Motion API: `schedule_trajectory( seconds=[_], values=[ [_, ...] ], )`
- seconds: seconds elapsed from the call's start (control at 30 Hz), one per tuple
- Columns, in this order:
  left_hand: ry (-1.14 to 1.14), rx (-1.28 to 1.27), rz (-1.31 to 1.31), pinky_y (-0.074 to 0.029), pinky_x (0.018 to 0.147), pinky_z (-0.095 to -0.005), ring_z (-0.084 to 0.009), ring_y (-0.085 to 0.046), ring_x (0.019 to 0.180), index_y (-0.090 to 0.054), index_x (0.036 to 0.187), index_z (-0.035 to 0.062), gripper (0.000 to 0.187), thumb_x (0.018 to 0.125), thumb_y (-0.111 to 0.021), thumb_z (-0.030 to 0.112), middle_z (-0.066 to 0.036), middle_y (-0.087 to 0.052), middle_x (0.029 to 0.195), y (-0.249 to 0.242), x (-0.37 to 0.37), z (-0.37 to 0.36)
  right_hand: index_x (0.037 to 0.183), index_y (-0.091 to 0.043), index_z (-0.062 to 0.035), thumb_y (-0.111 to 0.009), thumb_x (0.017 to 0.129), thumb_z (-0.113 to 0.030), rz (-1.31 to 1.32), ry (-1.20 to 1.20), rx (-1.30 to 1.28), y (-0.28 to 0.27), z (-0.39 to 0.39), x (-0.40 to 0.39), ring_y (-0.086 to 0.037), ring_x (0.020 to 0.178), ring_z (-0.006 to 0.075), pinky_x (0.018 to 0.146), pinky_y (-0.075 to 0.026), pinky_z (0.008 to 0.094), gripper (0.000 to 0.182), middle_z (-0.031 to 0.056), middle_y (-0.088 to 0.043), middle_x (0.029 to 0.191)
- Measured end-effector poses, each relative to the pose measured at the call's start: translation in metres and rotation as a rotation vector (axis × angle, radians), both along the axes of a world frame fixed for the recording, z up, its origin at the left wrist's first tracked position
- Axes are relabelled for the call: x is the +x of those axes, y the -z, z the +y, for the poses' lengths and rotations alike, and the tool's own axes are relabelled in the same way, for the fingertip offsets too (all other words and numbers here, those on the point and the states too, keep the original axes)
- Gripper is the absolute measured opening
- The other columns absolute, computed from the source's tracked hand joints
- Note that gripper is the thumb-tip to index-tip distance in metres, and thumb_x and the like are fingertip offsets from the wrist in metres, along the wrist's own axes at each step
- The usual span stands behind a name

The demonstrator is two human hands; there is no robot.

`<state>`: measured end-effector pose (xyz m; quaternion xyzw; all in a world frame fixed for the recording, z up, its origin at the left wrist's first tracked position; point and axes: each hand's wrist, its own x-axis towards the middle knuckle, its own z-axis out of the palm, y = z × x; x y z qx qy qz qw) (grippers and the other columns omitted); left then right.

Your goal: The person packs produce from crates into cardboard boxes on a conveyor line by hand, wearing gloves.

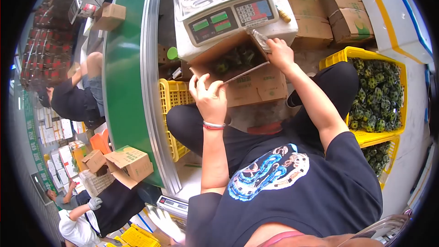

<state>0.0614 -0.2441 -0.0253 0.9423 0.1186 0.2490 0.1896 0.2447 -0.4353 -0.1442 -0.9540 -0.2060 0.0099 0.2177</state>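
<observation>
Left hand (209,97) closed on the near flap of an open cardboard box (256,87), fingers curled over the flap's edge, a red-and-white band at the wrist. Right hand (280,52) gripping the far flap at the box's upper corner, holding it folded outward. Between the two hands, inside the box, dark green fruit (235,59), partly shadowed. Box resting on the lap, tilted toward the wearer.

Just beyond the right hand, touching the box's far side, a digital weighing scale (228,11) with a bare steel pan and green-lit displays. Beyond the left hand, a yellow plastic crate (173,110) standing against a green conveyor belt (125,77) with a metal rim. Out past the right arm, well apart from the hand, another yellow crate (340,56) filled with the same green fruit. Farther beyond the right hand, stacked cardboard cartons (347,11).

Across the conveyor, past the left hand, other people seated at work, with open cartons (130,164) beside them.
</observation>
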Motion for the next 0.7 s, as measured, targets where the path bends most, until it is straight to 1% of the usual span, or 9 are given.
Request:
schedule_trajectory(
  seconds=[0.07,0.2,0.33,0.4,0.47,0.5,0.6,0.67,0.7],
  values=[
    [-0.014,-0.023,0.023,-0.036,0.101,-0.044,-0.035,-0.041,0.122,-0.07,0.078,0.0086,0.014,0.066,-0.076,0.006,-0.011,-0.058,0.112,-0.002,-0.001,-0.002,0.1,-0.06,-0.0127,-0.065,0.07,-0.013,0.054,0.102,0.046,-0.025,-0.01,-0.015,-0.058,0.096,0.028,0.078,-0.05,0.0405,0.03,0.008,-0.06,0.095],
    [-0.009,-0.003,0.06,-0.036,0.102,-0.0436,-0.0337,-0.041,0.124,-0.07,0.081,0.0089,0.019,0.064,-0.076,0.004,-0.011,-0.056,0.115,-0.008,0.003,-0.005,0.1,-0.06,-0.0096,-0.065,0.071,-0.015,0.088,0.354,0.261,-0.067,-0.043,-0.042,-0.061,0.092,0.0311,0.076,-0.049,0.0412,0.03,0.0085,-0.064,0.094],
    [-0.02,0.018,0.066,-0.035,0.103,-0.0443,-0.034,-0.041,0.123,-0.069,0.082,0.0084,0.021,0.063,-0.075,0.003,-0.011,-0.055,0.117,-0.013,0.011,-0.004,0.104,-0.062,-0.0078,-0.064,0.075,-0.014,0.18,0.394,0.761,-0.069,-0.068,-0.042,-0.066,0.086,0.0236,0.076,-0.05,0.0325,0.03,0.0113,-0.068,0.091],
    [-0.02,0.025,0.096,-0.032,0.104,-0.0459,-0.0339,-0.037,0.126,-0.069,0.087,0.0095,0.025,0.063,-0.074,0.004,-0.01,-0.051,0.121,-0.014,0.013,-0.004,0.105,-0.061,-0.0057,-0.064,0.076,-0.011,0.176,0.4,0.746,-0.069,-0.058,-0.043,-0.064,0.082,0.0138,0.075,-0.048,0.0278,0.029,0.009,-0.068,0.087],
    [-0.017,0.077,0.093,-0.034,0.102,-0.0451,-0.0338,-0.041,0.123,-0.068,0.09,0.0081,0.027,0.064,-0.073,0.003,-0.011,-0.053,0.118,-0.026,0.014,-0.008,0.103,-0.061,-0.0046,-0.065,0.077,-0.01,0.269,0.396,0.904,-0.056,-0.048,-0.039,-0.061,0.081,0.0102,0.075,-0.047,0.0258,0.027,0.0061,-0.067,0.086],
    [-0.019,0.103,0.089,-0.036,0.101,-0.0447,-0.0337,-0.042,0.122,-0.068,0.091,0.0073,0.028,0.064,-0.073,0.003,-0.011,-0.054,0.117,-0.032,0.015,-0.012,0.103,-0.059,-0.0035,-0.066,0.078,-0.01,0.197,0.422,0.913,-0.066,-0.044,-0.044,-0.058,0.08,0.0093,0.074,-0.046,0.0248,0.027,0.0044,-0.065,0.086],
    [0.063,-0.063,-0.094,-0.04,0.097,-0.041,-0.0303,-0.052,0.113,-0.067,0.095,0.0044,0.026,0.069,-0.073,0.005,-0.012,-0.059,0.11,-0.049,0.001,-0.036,0.103,-0.056,-0.0021,-0.066,0.078,-0.008,0.116,0.465,0.994,-0.096,-0.06,-0.067,-0.057,0.081,0.0103,0.073,-0.046,0.0254,0.028,0.0047,-0.063,0.087],
    [0.205,-0.592,0.102,-0.042,0.095,-0.0374,-0.0227,-0.054,0.11,-0.062,0.108,0.0025,0.034,0.077,-0.072,0.014,-0.013,-0.06,0.109,-0.043,-0.017,-0.061,0.102,-0.054,-0.0024,-0.063,0.077,0.001,0.101,0.381,1.085,-0.108,-0.074,-0.097,-0.058,0.085,0.0141,0.076,-0.047,0.0299,0.027,0.0065,-0.061,0.091],
    [0.28,-0.975,0.24,-0.043,0.094,-0.0355,-0.0201,-0.055,0.109,-0.058,0.114,0.0018,0.039,0.082,-0.069,0.019,-0.012,-0.06,0.111,-0.043,-0.017,-0.074,0.099,-0.055,-0.0032,-0.063,0.073,0.003,-0.079,0.231,1.033,-0.115,-0.074,-0.111,-0.059,0.087,0.0175,0.079,-0.046,0.0329,0.028,0.0077,-0.061,0.093]
  ],
)
